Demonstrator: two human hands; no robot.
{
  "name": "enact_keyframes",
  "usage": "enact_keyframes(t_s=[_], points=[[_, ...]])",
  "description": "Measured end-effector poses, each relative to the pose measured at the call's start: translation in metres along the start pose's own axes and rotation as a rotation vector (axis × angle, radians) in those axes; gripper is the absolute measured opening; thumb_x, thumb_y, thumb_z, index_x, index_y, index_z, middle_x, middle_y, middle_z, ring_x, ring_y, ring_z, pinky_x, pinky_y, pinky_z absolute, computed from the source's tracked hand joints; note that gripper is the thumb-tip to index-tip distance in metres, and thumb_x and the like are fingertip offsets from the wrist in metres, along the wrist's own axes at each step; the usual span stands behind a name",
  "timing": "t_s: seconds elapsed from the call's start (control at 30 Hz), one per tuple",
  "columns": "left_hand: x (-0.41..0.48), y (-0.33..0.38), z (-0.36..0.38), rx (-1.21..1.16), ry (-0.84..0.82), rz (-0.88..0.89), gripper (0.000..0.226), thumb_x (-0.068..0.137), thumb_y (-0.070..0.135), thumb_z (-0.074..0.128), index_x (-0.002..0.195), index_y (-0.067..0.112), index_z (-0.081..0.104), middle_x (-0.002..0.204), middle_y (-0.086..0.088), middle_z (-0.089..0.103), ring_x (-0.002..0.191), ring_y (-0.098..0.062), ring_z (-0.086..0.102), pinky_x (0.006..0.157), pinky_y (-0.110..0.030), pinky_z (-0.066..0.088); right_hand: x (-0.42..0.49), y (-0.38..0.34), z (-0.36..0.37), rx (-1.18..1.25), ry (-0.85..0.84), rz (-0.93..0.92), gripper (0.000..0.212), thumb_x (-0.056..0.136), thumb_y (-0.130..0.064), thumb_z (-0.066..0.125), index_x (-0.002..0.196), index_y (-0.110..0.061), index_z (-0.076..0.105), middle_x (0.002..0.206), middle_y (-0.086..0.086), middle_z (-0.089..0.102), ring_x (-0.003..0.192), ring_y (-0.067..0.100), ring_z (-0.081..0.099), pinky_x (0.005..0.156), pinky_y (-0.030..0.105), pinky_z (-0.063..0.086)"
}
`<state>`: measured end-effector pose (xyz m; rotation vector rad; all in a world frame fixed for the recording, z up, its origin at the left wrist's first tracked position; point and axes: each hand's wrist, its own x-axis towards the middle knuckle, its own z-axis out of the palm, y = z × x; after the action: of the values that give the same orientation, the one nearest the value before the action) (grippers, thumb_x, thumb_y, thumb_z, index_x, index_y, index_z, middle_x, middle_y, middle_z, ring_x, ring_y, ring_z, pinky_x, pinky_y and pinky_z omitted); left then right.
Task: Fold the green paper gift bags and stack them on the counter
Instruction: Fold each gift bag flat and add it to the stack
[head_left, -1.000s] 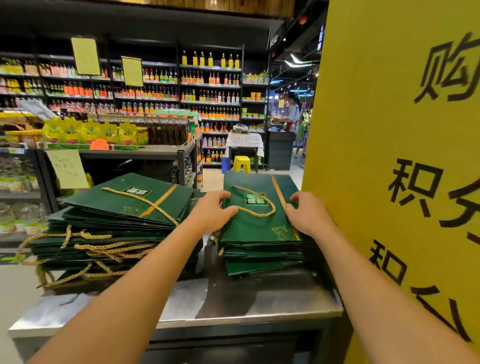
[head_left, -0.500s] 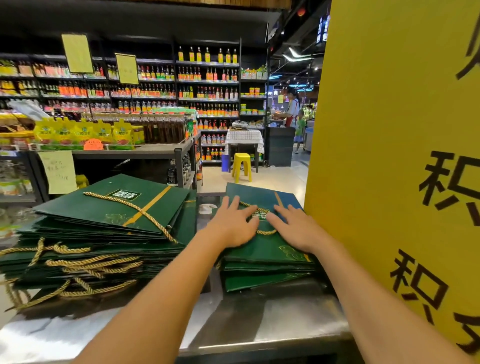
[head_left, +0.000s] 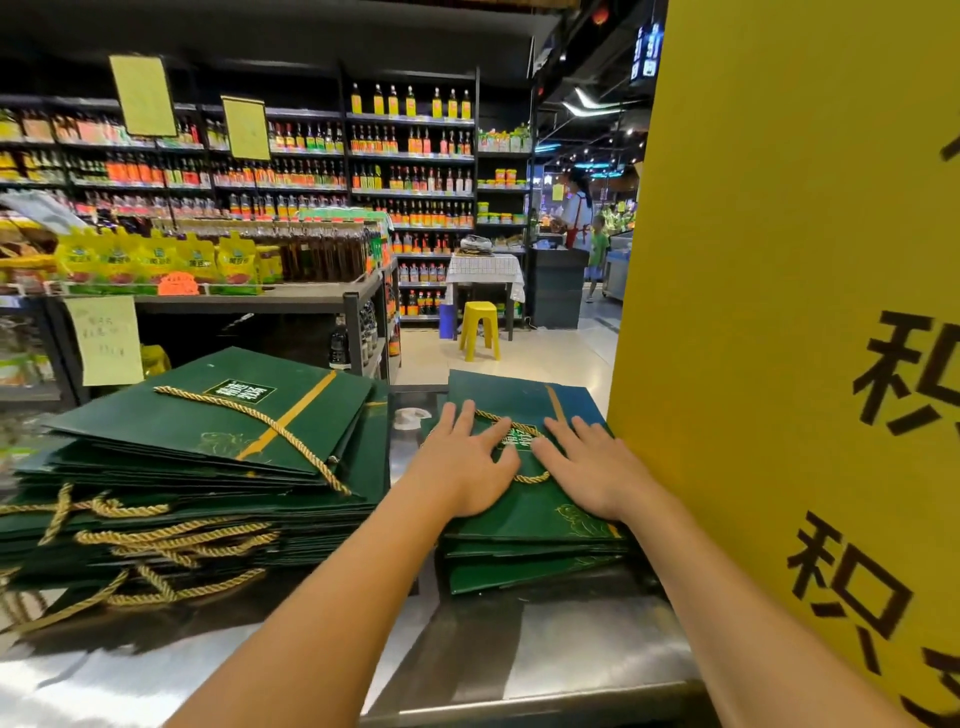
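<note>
While both hands, left hand (head_left: 464, 467) and right hand (head_left: 589, 470), lie flat with fingers spread on the top dark-green folded paper gift bag (head_left: 524, 512), even pressure should sharpen its creases against the steel tabletop (head_left: 545, 644).

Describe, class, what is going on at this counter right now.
A person presses the left hand and right hand flat on the top green gift bag of the small stack on the steel counter, beside a yellow sign. A bigger, looser pile of the same bags, gold rope handles trailing, lies to the left.
</note>
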<state>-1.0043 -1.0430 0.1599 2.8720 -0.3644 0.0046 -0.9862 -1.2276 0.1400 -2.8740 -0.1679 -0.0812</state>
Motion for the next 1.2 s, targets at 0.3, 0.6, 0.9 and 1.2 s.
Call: enact_keyframes(t_s=[0.3, 0.6, 0.9, 1.2], points=[[-0.045, -0.021, -0.077, 0.118, 0.386, 0.027, 0.023, 0.099, 0.031, 0.049, 0.098, 0.015, 0.065, 0.099, -0.001, 0.062, 0.094, -0.024, 0.060, 0.072, -0.034, 0.047, -0.026, -0.053, -0.039, 0.252, 0.364, -0.221, 0.046, 0.104, -0.056, 0.036, 0.083, -0.026, 0.064, 0.080, -0.007, 0.062, 0.080, 0.017, 0.059, 0.073, 0.037, 0.048], [-0.150, -0.171, -0.137, 0.146, 0.476, -0.429, 0.030, 0.099, 0.037, 0.058, 0.119, 0.018, 0.070, 0.123, -0.002, 0.069, 0.107, -0.024, 0.065, 0.087, -0.040, 0.057, -0.036, -0.185, -0.018, 0.489, 0.177, -0.415, 0.049, 0.099, -0.046, 0.053, 0.090, -0.002, 0.072, 0.086, 0.017, 0.072, 0.083, 0.030, 0.067, 0.078, 0.040, 0.053], [-0.189, -0.216, -0.126, -0.122, 0.540, -0.521, 0.051, 0.099, 0.042, 0.061, 0.060, 0.015, 0.041, 0.054, -0.001, 0.035, 0.049, -0.016, 0.036, 0.051, -0.030, 0.021, -0.030, -0.222, 0.008, 0.314, 0.083, -0.155, 0.058, 0.091, -0.067, 0.054, 0.065, -0.018, 0.038, 0.060, -0.001, 0.039, 0.055, 0.021, 0.045, 0.053, 0.032, 0.034], [-0.193, -0.207, -0.116, -0.498, 0.814, -0.503, 0.047, 0.087, 0.038, 0.076, 0.130, 0.020, 0.068, 0.126, -0.002, 0.070, 0.121, -0.026, 0.061, 0.109, -0.060, 0.040, -0.047, -0.222, -0.002, 0.675, 0.100, -0.124, 0.047, 0.087, -0.042, 0.075, 0.093, 0.004, 0.071, 0.085, 0.027, 0.067, 0.078, 0.033, 0.066, 0.087, 0.047, 0.054]])
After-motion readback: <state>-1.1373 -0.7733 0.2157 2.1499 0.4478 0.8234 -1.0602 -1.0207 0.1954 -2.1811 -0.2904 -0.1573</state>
